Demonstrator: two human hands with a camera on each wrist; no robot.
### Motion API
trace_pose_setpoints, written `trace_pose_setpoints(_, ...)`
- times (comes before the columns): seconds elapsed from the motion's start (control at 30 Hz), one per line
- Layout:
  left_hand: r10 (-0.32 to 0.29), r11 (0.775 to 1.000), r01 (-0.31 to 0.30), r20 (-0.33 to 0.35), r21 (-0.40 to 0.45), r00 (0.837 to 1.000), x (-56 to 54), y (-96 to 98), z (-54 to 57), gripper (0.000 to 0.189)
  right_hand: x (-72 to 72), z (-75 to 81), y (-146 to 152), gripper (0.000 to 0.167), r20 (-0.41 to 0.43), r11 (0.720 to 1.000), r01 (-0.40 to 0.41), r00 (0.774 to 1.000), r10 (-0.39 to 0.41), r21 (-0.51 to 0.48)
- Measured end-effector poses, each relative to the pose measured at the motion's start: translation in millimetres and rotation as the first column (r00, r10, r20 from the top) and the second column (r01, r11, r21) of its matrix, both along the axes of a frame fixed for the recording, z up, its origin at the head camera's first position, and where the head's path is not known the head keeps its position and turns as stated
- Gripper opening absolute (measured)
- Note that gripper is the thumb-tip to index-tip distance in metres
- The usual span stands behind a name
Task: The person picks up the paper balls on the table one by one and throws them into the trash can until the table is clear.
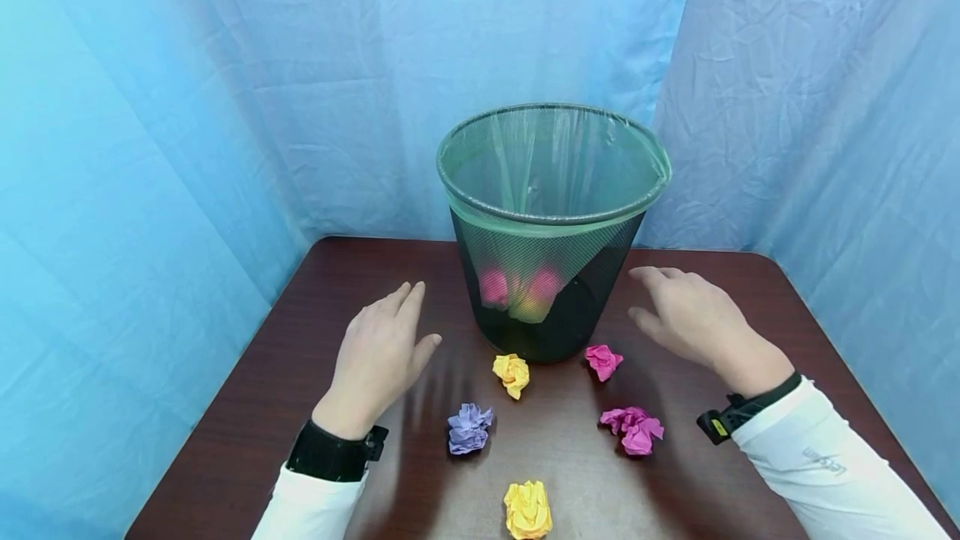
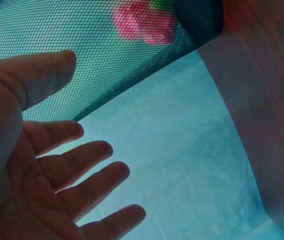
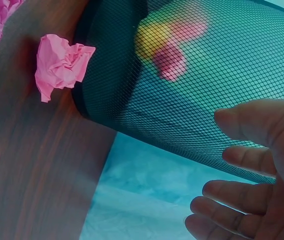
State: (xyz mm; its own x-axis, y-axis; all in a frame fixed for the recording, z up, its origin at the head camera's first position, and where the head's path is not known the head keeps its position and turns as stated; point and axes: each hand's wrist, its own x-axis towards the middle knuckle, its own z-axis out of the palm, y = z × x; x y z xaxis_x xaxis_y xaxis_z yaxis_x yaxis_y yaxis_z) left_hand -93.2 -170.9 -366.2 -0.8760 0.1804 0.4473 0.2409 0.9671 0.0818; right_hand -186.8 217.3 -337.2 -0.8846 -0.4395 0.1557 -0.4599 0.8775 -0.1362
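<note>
A black mesh wastebasket (image 1: 467,252) with a green plastic liner (image 1: 555,161) stands upright at the back of the table. Pink and yellow crumpled paper shows through its mesh. My left hand (image 1: 375,352) hovers to its left, fingers extended and thumb apart, holding nothing. On the other side my right hand (image 1: 693,319) is held in the air with relaxed fingers, also holding nothing. In front of the basket lie crumpled paper balls: a yellow one (image 1: 512,375), a small pink one (image 1: 602,362), a magenta one (image 1: 633,430), a purple one (image 1: 469,428) and a nearer yellow one (image 1: 528,510).
The dark wooden table (image 1: 247,432) has rounded far corners. Light blue curtains (image 1: 337,82) hang close behind it and along both sides. Each wrist wears a black strap, and the sleeves are white.
</note>
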Motion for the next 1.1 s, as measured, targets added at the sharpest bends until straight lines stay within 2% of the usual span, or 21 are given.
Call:
trace_pose_setpoints(0.63,0.003,1.0,-0.003,0.011,0.014,1.0,5.2,1.3,-9.0,0.075,4.7,-20.9,-6.1,0.057,0.015,1.0,-0.021,1.0,0.021,0.008)
trace_pose_setpoints(1.1,0.025,0.999,-0.026,0.052,0.019,0.998,8.7,3.7,-16.9,0.075,8.3,-36.6,-10.7,0.057,0.062,1.0,-0.024,0.998,0.024,0.006)
